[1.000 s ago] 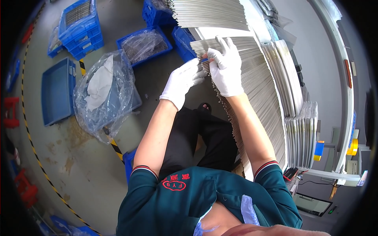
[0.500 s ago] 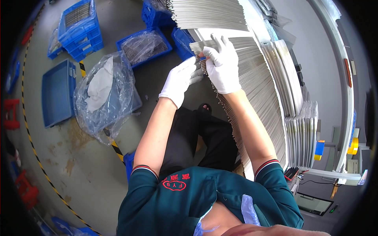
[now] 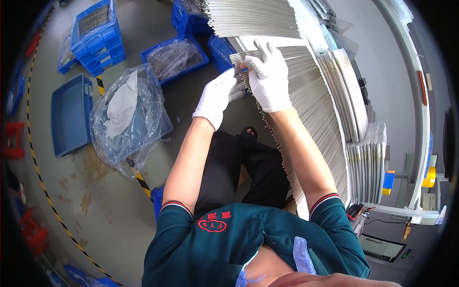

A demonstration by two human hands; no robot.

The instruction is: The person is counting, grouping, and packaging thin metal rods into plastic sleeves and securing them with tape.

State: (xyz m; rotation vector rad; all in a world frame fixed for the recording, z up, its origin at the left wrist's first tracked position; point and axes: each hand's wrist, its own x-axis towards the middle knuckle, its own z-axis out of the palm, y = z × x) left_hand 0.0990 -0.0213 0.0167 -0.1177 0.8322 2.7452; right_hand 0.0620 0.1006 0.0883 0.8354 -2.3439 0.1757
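A long row of thin grey metal rods (image 3: 311, 98) lies side by side on a white-topped table to my right, their ends jutting over the near edge. My right hand (image 3: 270, 86), in a white glove, is over the far end of this row. Its thumb and forefinger are pinched by the rod ends, with a small blue bit (image 3: 245, 70) showing there; what they hold is too small to make out. My left hand (image 3: 214, 98), gloved too, stands beside the rod ends with its fingers stretched out. Its fingertips are partly hidden behind the rod ends.
Another batch of rods (image 3: 253, 18) lies farther along the table. Wrapped flat stacks (image 3: 342, 91) stand along its right side. On the floor to the left are a blue tray (image 3: 71, 115), a clear plastic bag (image 3: 148, 126), stacked blue crates (image 3: 98, 43) and a bagged-rod crate (image 3: 203, 45).
My right hand has shifted very slightly to the left and away from me. The left hand has stayed almost in place.
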